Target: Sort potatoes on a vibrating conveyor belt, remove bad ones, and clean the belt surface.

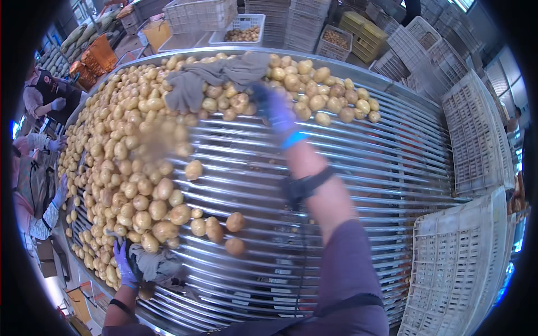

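Observation:
Many potatoes (143,201) lie on a table of parallel metal bars (260,185), heaped on the left and along the far side. My left hand (124,264), in a purple glove, rests at the near left edge of the heap, beside a crumpled grey cloth (155,264); whether it grips anything is unclear. My right hand (271,105), gloved and blurred, reaches to the far row of potatoes, just right of a spread grey cloth (218,75). Its fingers are too blurred to read. A few loose potatoes (235,221) lie near the middle.
White plastic crates (458,256) stand along the right side. Beyond the far metal rim (319,59) are stacked crates and a white crate of potatoes (216,38). Several people stand at the left, one with a gloved hand (61,193) at the heap's edge.

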The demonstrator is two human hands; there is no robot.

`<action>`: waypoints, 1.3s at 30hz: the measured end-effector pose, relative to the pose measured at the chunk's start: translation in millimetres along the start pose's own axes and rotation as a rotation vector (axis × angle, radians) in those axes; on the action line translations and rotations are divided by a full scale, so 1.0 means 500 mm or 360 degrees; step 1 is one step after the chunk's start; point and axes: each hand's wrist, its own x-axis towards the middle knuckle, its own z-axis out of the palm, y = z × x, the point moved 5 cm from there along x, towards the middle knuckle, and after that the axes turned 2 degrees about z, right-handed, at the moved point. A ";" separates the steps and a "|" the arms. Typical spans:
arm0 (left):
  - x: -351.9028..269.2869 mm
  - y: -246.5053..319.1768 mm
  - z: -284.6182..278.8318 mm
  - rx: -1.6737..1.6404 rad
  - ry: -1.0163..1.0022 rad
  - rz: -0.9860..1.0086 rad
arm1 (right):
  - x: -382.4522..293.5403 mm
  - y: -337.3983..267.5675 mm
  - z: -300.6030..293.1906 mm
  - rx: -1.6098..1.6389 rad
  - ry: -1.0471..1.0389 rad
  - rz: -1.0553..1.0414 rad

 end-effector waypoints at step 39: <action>0.025 0.062 0.095 -0.0576 0.0088 0.0230 | 0.054 0.141 0.526 -0.0517 0.0219 -0.0102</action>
